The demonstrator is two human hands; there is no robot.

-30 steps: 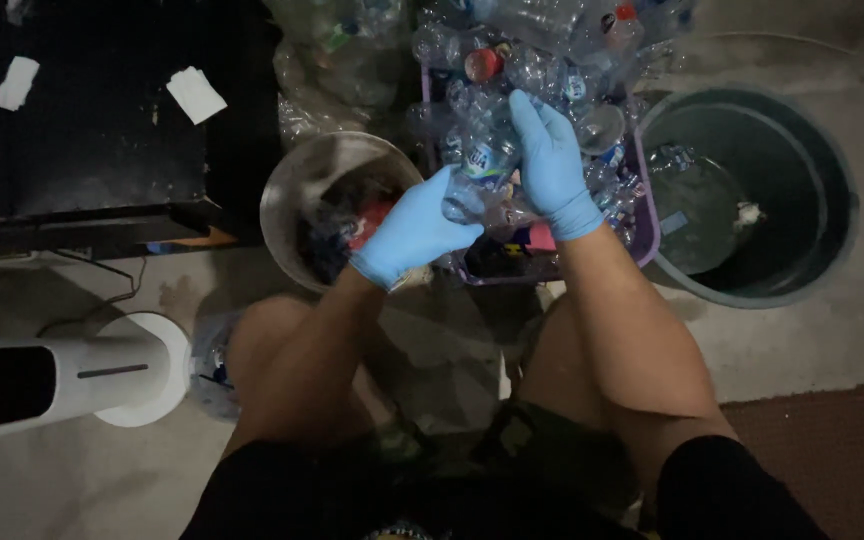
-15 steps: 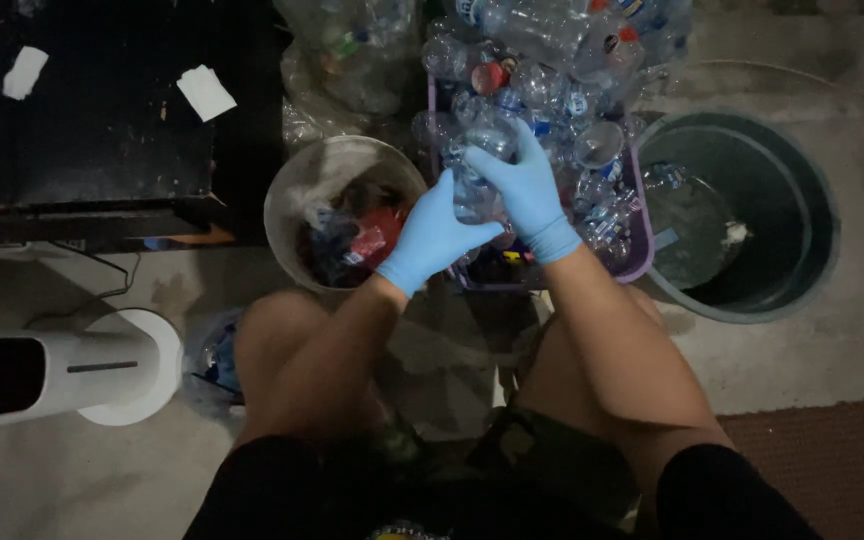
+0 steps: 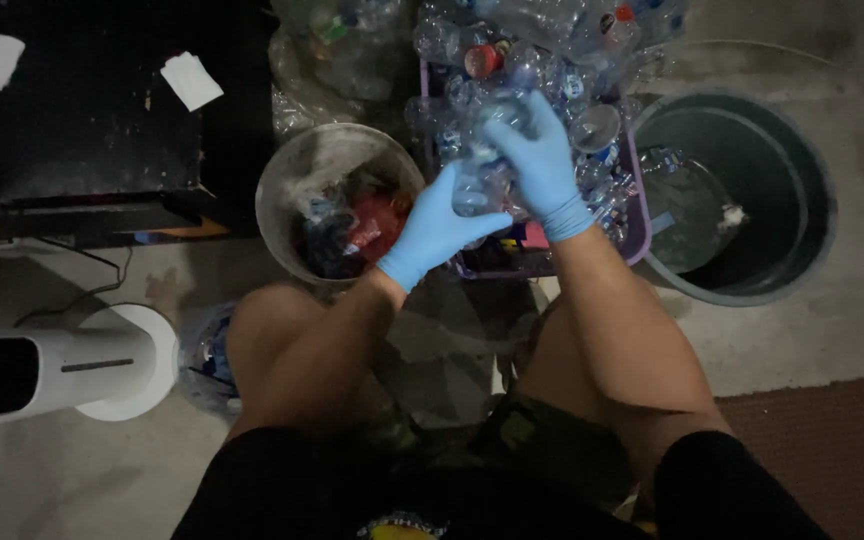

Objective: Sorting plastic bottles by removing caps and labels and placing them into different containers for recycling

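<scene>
Blue gloves cover both my hands. Left of the purple crate stands a round bucket of caps and scraps. My left hand wraps its fingers around the base of a clear plastic bottle above the crate's near edge; my right hand clasps its top. A dark green bin sits right of the crate.

Two white paper labels on the dark surface at upper left: one angled rectangle, one smaller at the far left edge. Clear plastic bottles heaped in the purple crate, several with blue label bands and red caps. Red wrapper, possibly a peeled label, in the round bucket.
</scene>
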